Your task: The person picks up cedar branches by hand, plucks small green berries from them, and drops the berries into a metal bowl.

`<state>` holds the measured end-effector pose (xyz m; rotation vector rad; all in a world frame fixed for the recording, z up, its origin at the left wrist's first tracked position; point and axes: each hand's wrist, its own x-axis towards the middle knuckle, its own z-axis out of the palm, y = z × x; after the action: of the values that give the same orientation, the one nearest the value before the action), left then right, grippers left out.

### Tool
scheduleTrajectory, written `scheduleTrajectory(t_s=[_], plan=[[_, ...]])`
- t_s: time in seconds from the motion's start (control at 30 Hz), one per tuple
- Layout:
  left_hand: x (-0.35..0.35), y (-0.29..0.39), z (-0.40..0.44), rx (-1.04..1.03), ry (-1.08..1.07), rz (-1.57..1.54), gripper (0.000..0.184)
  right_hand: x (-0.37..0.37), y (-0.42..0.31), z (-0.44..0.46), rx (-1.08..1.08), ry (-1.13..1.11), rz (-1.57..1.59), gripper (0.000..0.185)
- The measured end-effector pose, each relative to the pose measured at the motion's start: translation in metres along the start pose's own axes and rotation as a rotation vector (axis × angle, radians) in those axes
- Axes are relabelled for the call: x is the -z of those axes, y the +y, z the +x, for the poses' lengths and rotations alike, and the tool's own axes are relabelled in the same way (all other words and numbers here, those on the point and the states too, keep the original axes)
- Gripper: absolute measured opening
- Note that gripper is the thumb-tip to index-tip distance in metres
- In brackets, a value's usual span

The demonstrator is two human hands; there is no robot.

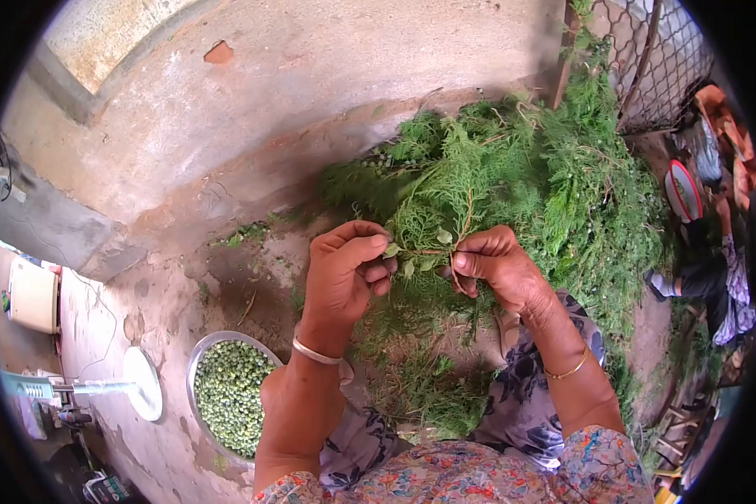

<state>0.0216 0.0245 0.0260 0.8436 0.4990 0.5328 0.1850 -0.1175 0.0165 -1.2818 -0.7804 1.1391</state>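
Between my two hands, a thin brown stem (424, 251) of a green sprig (445, 210) stretches, with a few small leaves on it. My left hand (349, 265) pinches the leafy end at the left. With thumb and fingers together, my right hand (496, 267) grips the stem at its right part. The feathery sprig rises above the stem, in front of a large heap of green branches (596, 202). To the lower left, a metal bowl (195, 395) holds many small green round pieces (237, 395).
A pale wall (269, 101) runs behind the heap. A fan (143, 384) stands left of the bowl. Green scraps (437, 386) lie on the ground between my legs. Another person (722, 286) sits at the far right, beside a red-rimmed tray (683, 191).
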Motion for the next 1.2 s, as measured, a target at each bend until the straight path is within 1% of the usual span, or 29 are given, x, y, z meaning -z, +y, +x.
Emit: scheduleTrajectory(t_s=[0.1,0.2,0.23,0.3,0.33,0.37,0.4,0.43,0.47,0.5,0.53,0.6,0.63,0.67,0.7,0.73,0.77,0.8,0.83,0.9,0.97,1.03,1.07,1.1,1.17,1.2], plan=[[0.003,-0.003,0.003,0.047,-0.047,-0.038,0.012,0.004,-0.002,-0.002,0.013,-0.019,0.035,0.015],[-0.002,-0.01,0.005,0.061,-0.025,0.021,0.014,0.007,-0.003,-0.002,0.024,0.005,0.047,0.012],[-0.004,-0.013,0.006,0.063,-0.025,0.021,0.014,0.007,-0.003,-0.003,0.016,0.021,0.001,0.011],[-0.006,-0.018,0.007,-0.072,-0.005,0.207,0.017,0.007,-0.003,-0.004,0.007,0.038,-0.044,0.01],[-0.005,-0.018,0.007,-0.069,-0.004,0.207,0.017,0.006,-0.002,-0.004,0.015,0.04,-0.134,0.01],[-0.005,-0.018,0.006,-0.11,-0.013,0.38,0.018,0.006,-0.001,-0.005,0.024,0.04,-0.225,0.01],[-0.004,-0.019,0.005,-0.149,-0.021,0.553,0.019,0.005,0.0,-0.005,0.02,0.038,-0.225,0.01],[-0.004,-0.018,0.005,-0.147,-0.019,0.551,0.019,0.005,0.001,-0.005,0.017,0.041,-0.27,0.01],[-0.005,-0.016,0.006,-0.13,-0.021,0.656,0.018,0.004,0.003,-0.004,0.012,0.043,-0.314,0.01],[-0.005,-0.015,0.006,-0.113,-0.023,0.762,0.017,0.004,0.003,-0.004,0.01,0.041,-0.315,0.01],[-0.004,-0.016,0.006,-0.112,-0.022,0.761,0.017,0.004,0.004,-0.004,0.031,0.022,-0.284,0.01],[-0.002,-0.017,0.007,0.025,-0.005,0.324,0.014,0.003,0.003,-0.004,0.05,0.001,-0.256,0.011],[-0.001,-0.017,0.007,0.024,-0.006,0.322,0.014,0.001,0.001,-0.004,0.074,0.013,-0.174,0.011],[0.0,-0.015,0.006,0.028,-0.021,0.118,0.014,0.0,-0.001,-0.004,0.099,0.027,-0.093,0.012],[0.003,-0.013,0.007,0.034,-0.036,-0.085,0.015,0.003,-0.001,-0.003,0.1,0.029,-0.095,0.012],[0.012,-0.008,0.01,0.037,-0.039,-0.085,0.015,0.007,0.0,-0.002,0.111,0.062,-0.031,0.012],[0.027,-0.002,0.016,0.032,-0.131,-0.334,0.018,0.009,0.001,-0.003,0.122,0.097,0.035,0.012],[0.036,0.001,0.02,0.026,-0.224,-0.584,0.021,0.01,-0.001,-0.004,0.113,0.07,0.007,0.014],[0.034,0.004,0.018,0.026,-0.23,-0.586,0.021,0.01,-0.001,-0.005,0.116,0.074,0.004,0.014],[0.03,0.01,0.011,-0.069,-0.239,-0.516,0.027,0.007,0.0,-0.004,0.081,0.064,-0.019,0.017],[0.027,0.006,0.009,-0.094,-0.248,-0.461,0.028,0.005,-0.001,-0.002,0.064,0.079,-0.04,0.017],[0.022,0.004,0.005,-0.13,-0.292,-0.138,0.029,0.005,0.003,0.0,0.064,0.124,-0.039,0.015],[0.014,0.003,0.0,-0.134,-0.239,-0.064,0.024,0.005,0.004,0.0,0.065,0.125,-0.04,0.015],[0.007,0.0,-0.002,-0.134,-0.24,-0.064,0.024,0.005,0.005,0.001,0.064,0.144,-0.037,0.015],[-0.004,-0.008,-0.004,-0.129,-0.055,0.189,0.017,0.005,0.005,0.002,0.065,0.166,-0.033,0.015],[-0.008,-0.014,-0.003,-0.17,-0.009,0.288,0.013,0.003,0.003,0.002,0.057,0.166,-0.033,0.015]])
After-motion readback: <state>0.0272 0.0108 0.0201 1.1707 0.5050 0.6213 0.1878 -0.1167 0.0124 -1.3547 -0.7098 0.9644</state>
